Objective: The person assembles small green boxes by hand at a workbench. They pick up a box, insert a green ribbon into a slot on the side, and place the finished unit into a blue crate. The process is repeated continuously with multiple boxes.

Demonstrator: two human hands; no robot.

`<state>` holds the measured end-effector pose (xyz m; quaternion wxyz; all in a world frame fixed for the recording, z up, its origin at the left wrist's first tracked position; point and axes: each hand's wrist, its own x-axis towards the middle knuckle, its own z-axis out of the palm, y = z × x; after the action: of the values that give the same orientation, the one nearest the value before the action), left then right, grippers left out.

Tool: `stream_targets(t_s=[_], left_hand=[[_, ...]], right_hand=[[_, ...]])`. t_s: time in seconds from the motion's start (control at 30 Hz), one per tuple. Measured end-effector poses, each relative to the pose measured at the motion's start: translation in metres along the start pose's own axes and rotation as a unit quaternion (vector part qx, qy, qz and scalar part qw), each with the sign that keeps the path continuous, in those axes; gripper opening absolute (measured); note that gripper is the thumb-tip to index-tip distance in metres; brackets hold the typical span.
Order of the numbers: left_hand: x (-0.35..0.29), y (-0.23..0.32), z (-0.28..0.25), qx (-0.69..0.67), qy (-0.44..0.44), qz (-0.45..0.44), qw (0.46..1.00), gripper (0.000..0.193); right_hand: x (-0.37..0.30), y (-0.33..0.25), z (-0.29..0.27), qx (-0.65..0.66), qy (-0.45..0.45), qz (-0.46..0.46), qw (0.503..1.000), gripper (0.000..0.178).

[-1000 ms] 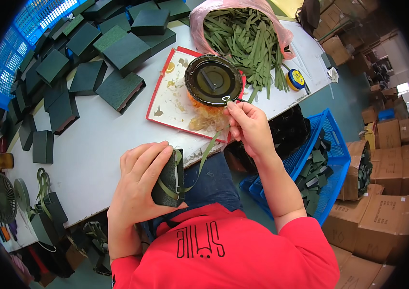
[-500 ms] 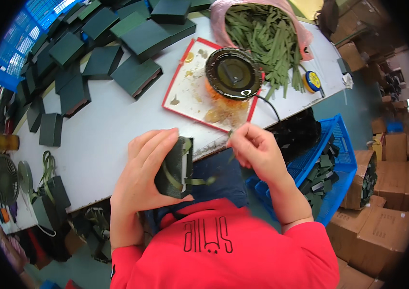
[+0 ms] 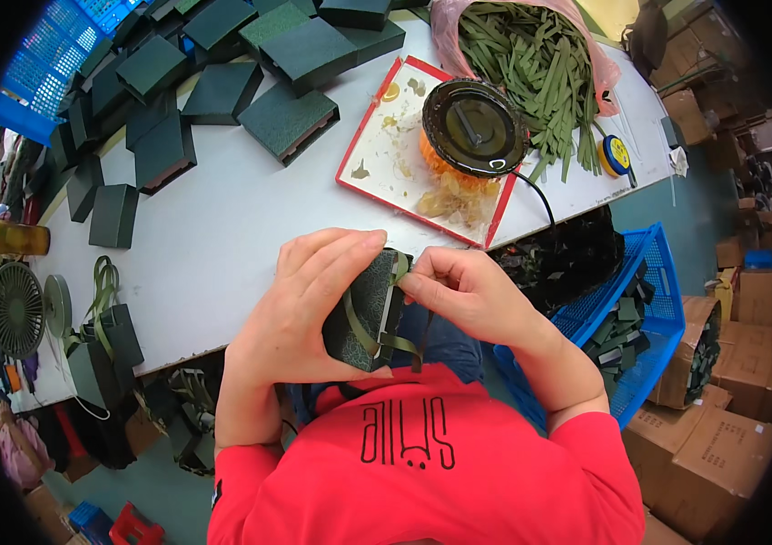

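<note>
My left hand (image 3: 282, 313) is wrapped round a small dark green box (image 3: 363, 313) with a mottled surface, holding it tilted near my body at the table's front edge. A narrow olive green ribbon (image 3: 398, 342) loops across the box and sticks out past its pale open side, with a loose end hanging down. At the upper corner of that side, the thumb and forefinger of my right hand (image 3: 477, 295) pinch the ribbon against the box. The fingertips partly hide that spot.
Ahead, a black pan of dark liquid (image 3: 472, 132) stands on a stained, red-edged board (image 3: 377, 136). Behind it a pink bag (image 3: 606, 77) spills green ribbon strips (image 3: 531, 73). Dark green boxes (image 3: 291, 123) pile up far left. A blue crate (image 3: 668, 282) stands right, a fan (image 3: 15, 309) left.
My right hand has come left and up against the box, bringing the ribbon to its upper corner. The left hand still holds the box. The view has shifted slightly.
</note>
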<state>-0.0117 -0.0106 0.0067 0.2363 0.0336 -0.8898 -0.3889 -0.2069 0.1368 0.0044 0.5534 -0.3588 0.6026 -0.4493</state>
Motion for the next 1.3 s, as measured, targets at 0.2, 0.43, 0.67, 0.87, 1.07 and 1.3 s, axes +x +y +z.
stream_targets(t_s=[0.2, 0.43, 0.67, 0.87, 1.07, 1.3], left_hand=[[0.001, 0.002, -0.001, 0.013, -0.009, 0.018, 1.0, 0.108], [0.004, 0.006, -0.003, 0.079, -0.064, 0.023, 0.995, 0.095], [-0.006, -0.01, -0.001, 0.03, -0.013, -0.006, 0.999, 0.111], [-0.009, -0.012, -0.005, 0.03, -0.004, -0.027, 0.999, 0.115], [-0.007, -0.009, -0.007, 0.078, -0.002, -0.039, 0.996, 0.112], [-0.003, -0.008, -0.001, 0.085, 0.018, 0.0, 0.996, 0.103]], right_hand=[[0.006, 0.001, -0.003, -0.018, -0.017, 0.012, 1.0, 0.024], [0.013, 0.017, -0.003, -0.017, -0.032, 0.034, 0.999, 0.026], [0.008, 0.014, -0.006, 0.093, -0.016, -0.004, 0.996, 0.019], [0.004, 0.013, -0.01, 0.037, 0.07, -0.021, 0.997, 0.016], [-0.013, 0.01, 0.017, -0.149, 0.235, -0.185, 0.942, 0.01], [-0.004, 0.001, 0.028, -0.173, 0.041, -0.063, 0.982, 0.02]])
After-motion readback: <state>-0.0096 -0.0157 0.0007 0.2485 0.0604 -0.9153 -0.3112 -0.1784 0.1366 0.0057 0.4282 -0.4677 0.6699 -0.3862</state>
